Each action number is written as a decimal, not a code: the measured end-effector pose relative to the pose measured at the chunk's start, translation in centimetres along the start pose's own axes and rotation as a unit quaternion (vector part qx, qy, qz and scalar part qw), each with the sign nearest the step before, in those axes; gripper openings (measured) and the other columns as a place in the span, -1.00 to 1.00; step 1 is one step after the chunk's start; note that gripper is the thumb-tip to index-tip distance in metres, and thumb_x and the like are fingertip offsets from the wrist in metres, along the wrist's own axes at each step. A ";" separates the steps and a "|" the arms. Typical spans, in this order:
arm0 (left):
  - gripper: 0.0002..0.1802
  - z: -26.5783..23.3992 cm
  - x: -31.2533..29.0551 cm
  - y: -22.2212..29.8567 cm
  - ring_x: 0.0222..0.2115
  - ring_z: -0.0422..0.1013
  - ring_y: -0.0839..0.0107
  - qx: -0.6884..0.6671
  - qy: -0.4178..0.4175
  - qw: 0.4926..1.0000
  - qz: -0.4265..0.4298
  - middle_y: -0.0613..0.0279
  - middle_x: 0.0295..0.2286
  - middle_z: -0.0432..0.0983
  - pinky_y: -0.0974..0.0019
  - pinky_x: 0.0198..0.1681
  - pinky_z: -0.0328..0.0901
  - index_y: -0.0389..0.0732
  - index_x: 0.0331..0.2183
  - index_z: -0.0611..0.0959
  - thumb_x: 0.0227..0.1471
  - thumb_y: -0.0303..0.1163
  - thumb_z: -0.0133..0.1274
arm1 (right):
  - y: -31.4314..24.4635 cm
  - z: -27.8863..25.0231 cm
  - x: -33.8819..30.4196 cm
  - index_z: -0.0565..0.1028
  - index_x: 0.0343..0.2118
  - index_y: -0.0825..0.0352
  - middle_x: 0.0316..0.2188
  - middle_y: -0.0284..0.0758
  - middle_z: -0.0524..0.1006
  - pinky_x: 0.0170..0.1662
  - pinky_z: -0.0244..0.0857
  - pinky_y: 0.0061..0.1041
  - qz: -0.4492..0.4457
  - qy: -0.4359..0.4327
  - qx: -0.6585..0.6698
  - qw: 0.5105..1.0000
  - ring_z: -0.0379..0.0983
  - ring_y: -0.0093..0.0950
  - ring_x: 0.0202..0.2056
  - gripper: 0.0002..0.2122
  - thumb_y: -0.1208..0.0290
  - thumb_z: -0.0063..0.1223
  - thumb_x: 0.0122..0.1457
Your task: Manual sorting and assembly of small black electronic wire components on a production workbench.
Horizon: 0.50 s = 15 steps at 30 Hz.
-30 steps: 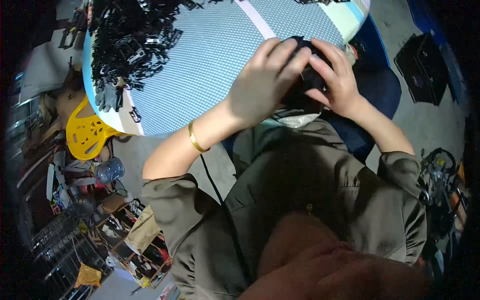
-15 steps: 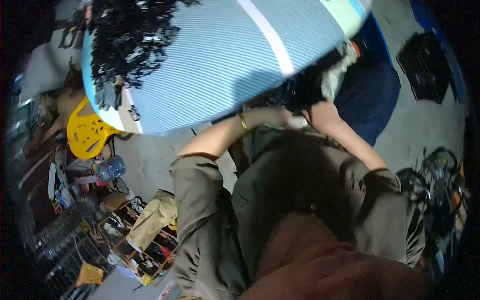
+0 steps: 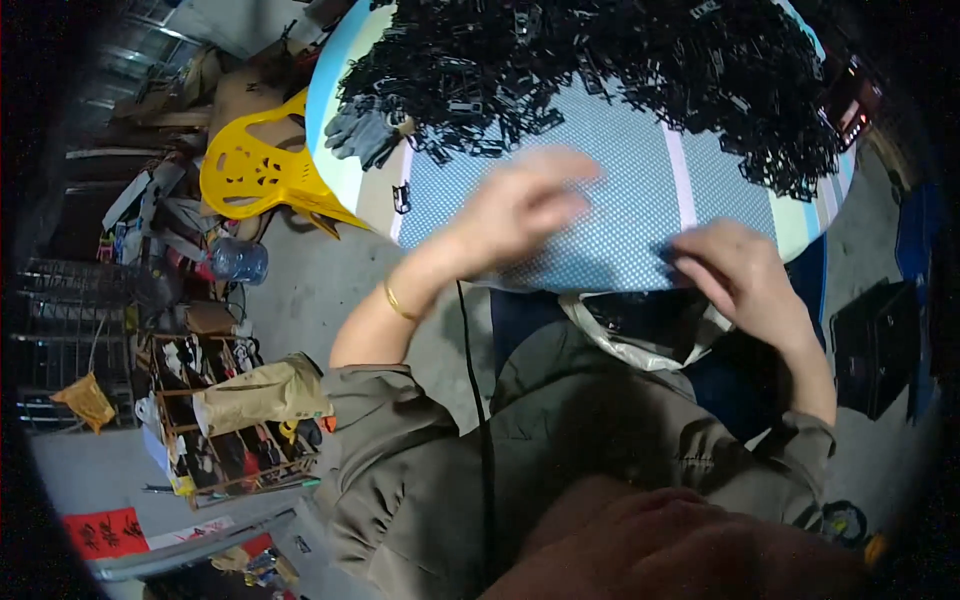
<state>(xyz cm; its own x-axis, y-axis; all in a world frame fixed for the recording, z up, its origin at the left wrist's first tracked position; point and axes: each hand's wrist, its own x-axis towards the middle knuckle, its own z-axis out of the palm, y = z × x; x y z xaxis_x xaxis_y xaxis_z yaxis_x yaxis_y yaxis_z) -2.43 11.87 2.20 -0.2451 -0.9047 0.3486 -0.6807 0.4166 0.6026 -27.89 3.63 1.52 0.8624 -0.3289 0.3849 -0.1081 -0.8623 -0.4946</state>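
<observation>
A round-edged table [image 3: 600, 230] with a blue-and-white patterned top stands before me. Heaped across its far part are many small black clip-like parts [image 3: 600, 70]. My left hand [image 3: 525, 205], a gold bangle at its wrist, hovers over the bare near part. It is blurred, with thumb and fingers apart and nothing seen in them. At the front edge to the right is my right hand [image 3: 740, 265], thumb and fingers parted and nothing visible between them. Below that edge a whitish plastic bag [image 3: 650, 355] gapes at my lap, with dark contents I cannot make out.
Grey gloves [image 3: 362, 132] lie at the table's left rim, and one loose black part [image 3: 402, 198] is nearby. Beyond the left side are a yellow plastic chair [image 3: 255, 170], a clear water bottle [image 3: 240, 260] and a shoe rack [image 3: 230, 440]. A black case [image 3: 875, 350] is at the right.
Both hands have risen from my lap, the left over the tabletop and the right to its front edge. A white item earlier between the hands no longer shows. The view has shifted, showing more table.
</observation>
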 end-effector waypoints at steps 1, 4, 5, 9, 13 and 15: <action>-0.63 -1.9 -0.1 -2.0 -0.16 0.28 0.15 0.175 0.079 0.981 0.005 0.09 -0.25 0.40 0.19 -0.11 0.19 -0.28 -0.25 0.48 -0.18 -0.34 0.05 | 0.2 0.2 1.8 0.44 -0.41 0.39 -0.46 -0.22 0.45 -0.32 0.27 -0.41 -0.038 0.004 -0.050 0.998 0.38 -0.29 -0.37 -0.86 0.51 0.02 -0.09; -0.18 -2.9 -0.8 -7.4 -0.01 0.00 -0.13 0.415 0.139 0.887 -0.147 -0.16 -0.06 0.13 -0.03 0.03 -0.05 -0.30 -0.05 0.26 -0.26 0.06 0.07 | 2.6 1.3 7.3 0.41 -0.34 0.36 -0.27 -0.19 0.38 -0.16 0.24 -0.38 -0.126 0.048 -0.157 0.978 0.29 -0.26 -0.18 -0.78 0.45 0.05 -0.10; -0.09 -2.5 -0.5 -8.3 0.00 -0.05 -0.19 0.442 0.127 0.864 -0.204 -0.22 -0.04 0.06 -0.08 0.03 -0.09 -0.30 -0.02 0.21 -0.29 0.13 0.06 | 3.9 1.8 9.1 0.40 -0.29 0.35 -0.18 -0.18 0.34 -0.10 0.20 -0.37 -0.126 0.054 -0.196 0.971 0.24 -0.25 -0.10 -0.74 0.43 0.06 -0.11; -0.02 1.2 3.1 -10.1 -0.02 -0.07 -0.17 0.384 0.139 0.886 -0.220 -0.21 -0.01 0.00 -0.07 0.03 -0.11 -0.29 0.01 0.16 -0.32 0.19 0.05 | 10.2 3.9 13.8 0.29 -0.09 0.29 0.00 -0.18 0.18 0.00 0.07 -0.30 -0.015 0.065 -0.301 0.951 0.08 -0.26 0.04 -0.52 0.33 0.11 -0.14; -0.08 3.1 6.4 -10.3 -0.03 -0.07 -0.16 0.339 0.182 0.911 -0.148 -0.30 -0.03 -0.02 -0.09 0.02 -0.10 -0.32 -0.03 0.23 -0.33 0.09 0.10 | 12.5 3.7 15.2 0.26 -0.04 0.20 0.03 -0.19 0.16 -0.01 0.06 -0.25 0.103 0.077 -0.374 0.919 0.06 -0.28 0.06 -0.44 0.22 0.14 -0.18; -0.12 4.1 7.9 -10.1 0.00 -0.11 -0.17 0.311 0.176 0.927 -0.109 -0.31 -0.02 -0.08 -0.10 0.02 -0.10 -0.35 -0.06 0.27 -0.35 0.04 0.13 | 12.6 3.3 15.0 0.28 -0.06 0.21 0.00 -0.19 0.20 -0.05 0.11 -0.26 0.117 0.067 -0.381 0.915 0.10 -0.28 0.03 -0.46 0.23 0.14 -0.19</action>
<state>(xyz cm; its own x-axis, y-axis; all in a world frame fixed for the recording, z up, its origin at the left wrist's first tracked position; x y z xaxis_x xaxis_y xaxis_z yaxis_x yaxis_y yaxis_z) -0.33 0.14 -4.09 0.1121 -0.8303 0.5459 -0.9811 -0.0053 0.1933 -14.65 -10.88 -1.46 0.7088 -0.5393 0.4546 -0.6397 -0.7631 0.0921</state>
